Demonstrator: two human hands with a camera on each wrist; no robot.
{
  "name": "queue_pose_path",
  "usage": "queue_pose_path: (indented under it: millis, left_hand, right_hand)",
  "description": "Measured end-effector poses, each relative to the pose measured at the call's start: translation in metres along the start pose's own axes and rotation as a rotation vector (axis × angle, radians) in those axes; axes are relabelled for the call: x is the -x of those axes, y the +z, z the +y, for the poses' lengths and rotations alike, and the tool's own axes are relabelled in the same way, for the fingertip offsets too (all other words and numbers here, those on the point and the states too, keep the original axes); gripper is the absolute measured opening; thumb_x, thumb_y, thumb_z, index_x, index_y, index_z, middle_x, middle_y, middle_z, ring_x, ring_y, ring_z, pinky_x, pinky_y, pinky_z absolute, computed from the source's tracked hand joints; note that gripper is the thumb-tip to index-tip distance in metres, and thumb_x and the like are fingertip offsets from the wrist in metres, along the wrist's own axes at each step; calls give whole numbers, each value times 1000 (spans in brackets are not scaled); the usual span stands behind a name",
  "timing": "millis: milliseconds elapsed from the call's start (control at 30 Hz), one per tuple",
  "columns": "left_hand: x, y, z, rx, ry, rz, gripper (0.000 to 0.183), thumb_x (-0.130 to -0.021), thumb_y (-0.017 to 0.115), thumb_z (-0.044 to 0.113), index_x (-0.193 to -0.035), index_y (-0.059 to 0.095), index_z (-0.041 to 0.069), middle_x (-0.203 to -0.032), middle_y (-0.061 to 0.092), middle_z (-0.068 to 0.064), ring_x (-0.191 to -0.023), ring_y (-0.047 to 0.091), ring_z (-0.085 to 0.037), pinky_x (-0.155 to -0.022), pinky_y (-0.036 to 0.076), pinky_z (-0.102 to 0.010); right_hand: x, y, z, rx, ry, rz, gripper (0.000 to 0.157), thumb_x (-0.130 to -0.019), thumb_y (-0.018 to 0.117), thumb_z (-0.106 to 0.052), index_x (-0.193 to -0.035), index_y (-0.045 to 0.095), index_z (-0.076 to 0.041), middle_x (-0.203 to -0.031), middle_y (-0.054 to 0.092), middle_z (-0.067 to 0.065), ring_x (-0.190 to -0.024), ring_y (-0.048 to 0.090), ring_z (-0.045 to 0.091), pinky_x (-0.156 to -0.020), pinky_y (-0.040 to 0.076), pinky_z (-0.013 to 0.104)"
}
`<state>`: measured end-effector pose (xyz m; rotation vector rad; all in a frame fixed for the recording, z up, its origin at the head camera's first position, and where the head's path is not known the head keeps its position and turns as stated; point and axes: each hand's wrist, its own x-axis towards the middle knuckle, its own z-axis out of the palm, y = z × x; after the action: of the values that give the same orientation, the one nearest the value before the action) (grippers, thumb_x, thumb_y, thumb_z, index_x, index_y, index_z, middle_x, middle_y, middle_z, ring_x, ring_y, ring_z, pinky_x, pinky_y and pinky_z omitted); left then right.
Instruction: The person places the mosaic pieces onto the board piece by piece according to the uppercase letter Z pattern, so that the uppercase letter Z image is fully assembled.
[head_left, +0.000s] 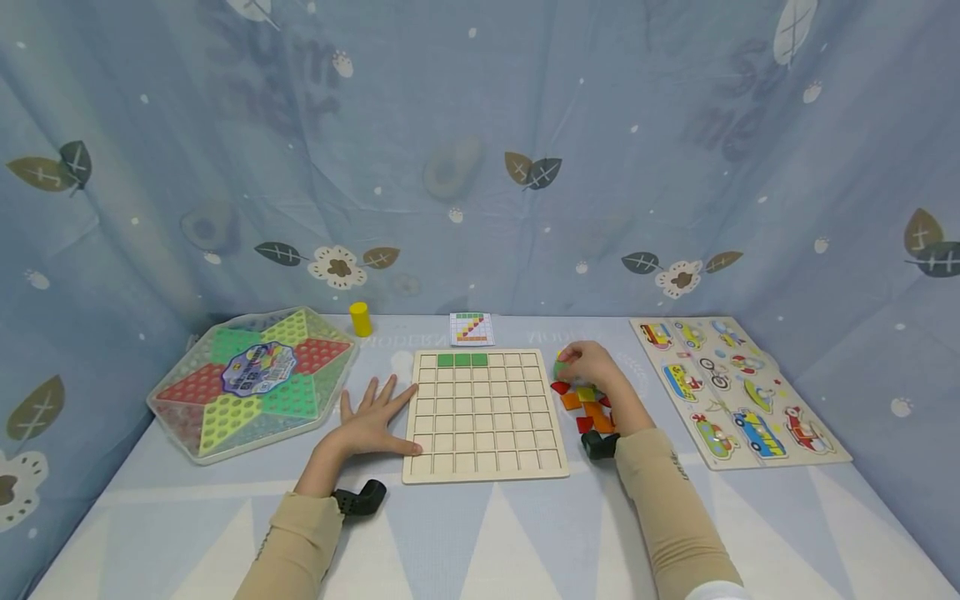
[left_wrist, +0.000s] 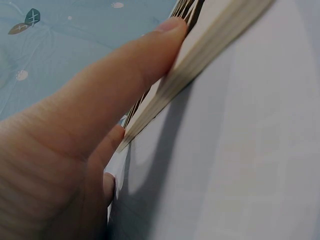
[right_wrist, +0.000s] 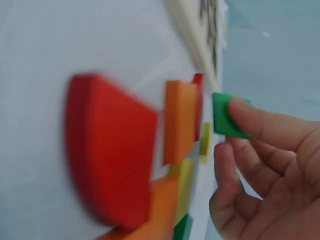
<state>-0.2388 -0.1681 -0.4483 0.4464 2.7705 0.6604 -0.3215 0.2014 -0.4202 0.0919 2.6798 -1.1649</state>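
A wooden grid board (head_left: pixel 480 417) lies in the middle of the table, with a short row of green tiles (head_left: pixel 462 360) in its top row. My left hand (head_left: pixel 367 429) rests at the board's left side, fingers spread, the thumb (left_wrist: pixel 167 42) and a fingertip touching its edge. Beyond the board's right edge, my right hand (head_left: pixel 588 365) pinches a green square tile (right_wrist: pixel 225 115) between thumb and fingers, above the table. Below that hand lies a loose pile of red, orange (head_left: pixel 592 410), yellow and green pieces; a red piece (right_wrist: pixel 110 150) with a curved side looms close in the right wrist view.
A small printed card (head_left: pixel 472 329) with a coloured grid pattern stands behind the board. To the left lies a hexagonal star-patterned game board (head_left: pixel 300 400), with a yellow cylinder (head_left: pixel 361 320) behind it. A wooden vehicle puzzle (head_left: pixel 738 392) lies on the right. Blue curtain backs the table.
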Motion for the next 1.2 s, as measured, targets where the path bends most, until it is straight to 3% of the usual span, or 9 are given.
queue_pose_path:
  millis: [200, 500, 667, 800, 933, 1067, 1200]
  left_hand:
    - [0, 0, 1, 3, -2, 2, 108, -63, 73, 60, -148, 23, 17, -153, 4, -20, -137, -6, -45, -97, -16, -69]
    - [0, 0, 1, 5, -8, -2, 107, -64, 73, 60, -148, 23, 17, -153, 3, -20, -137, -7, -46, -96, -16, -68]
    - [1, 0, 2, 8, -6, 2, 106, -64, 73, 59, -148, 23, 16, -153, 3, -20, -137, -7, -46, -96, -17, -68]
    - [0, 0, 2, 2, -4, 2, 106, -64, 73, 59, -148, 24, 17, -153, 4, -20, -137, -7, -46, -96, -16, -69]
    - [0, 0, 1, -1, -3, 5, 106, -65, 73, 59, -148, 24, 17, -154, 4, -20, -137, -7, -45, -97, -16, -69]
    - [1, 0, 1, -3, 2, 7, 105, -65, 73, 60, -148, 24, 17, -153, 4, -20, -137, -6, -46, -96, -16, -69]
    - [2, -1, 2, 9, 6, 7, 105, -64, 73, 59, -147, 25, 16, -153, 5, -21, -137, -6, -46, -96, -16, -69]
  right_hand:
    - [0, 1, -15, -245, -34, -55, 24, -87, 64, -12, -108, 59, -1, -100, 59, 10, -93, 53, 26, -87, 46, 39]
    - [-5, 20, -37, -418, -43, -73, 28, -88, 61, -4, -115, 60, 5, -107, 59, 14, -99, 61, 31, -86, 51, 36]
    - [-13, 33, -44, -356, -58, -93, 28, -87, 63, -6, -113, 62, 3, -108, 61, 16, -92, 64, 28, -81, 52, 35]
    - [-19, 43, -48, -260, -75, -77, 22, -84, 67, -7, -104, 65, 2, -93, 65, 12, -76, 64, 21, -70, 53, 31]
    - [-26, 51, -53, -262, -45, -84, 17, -83, 68, -6, -98, 66, 2, -82, 62, 8, -67, 63, 16, -66, 54, 29]
    - [-28, 56, -58, -251, -22, -68, 15, -82, 69, -7, -95, 67, 1, -81, 61, 7, -64, 62, 14, -64, 54, 26]
    - [-29, 59, -60, -160, -71, -41, 12, -82, 69, -8, -91, 68, 0, -80, 61, 8, -65, 59, 15, -60, 51, 25]
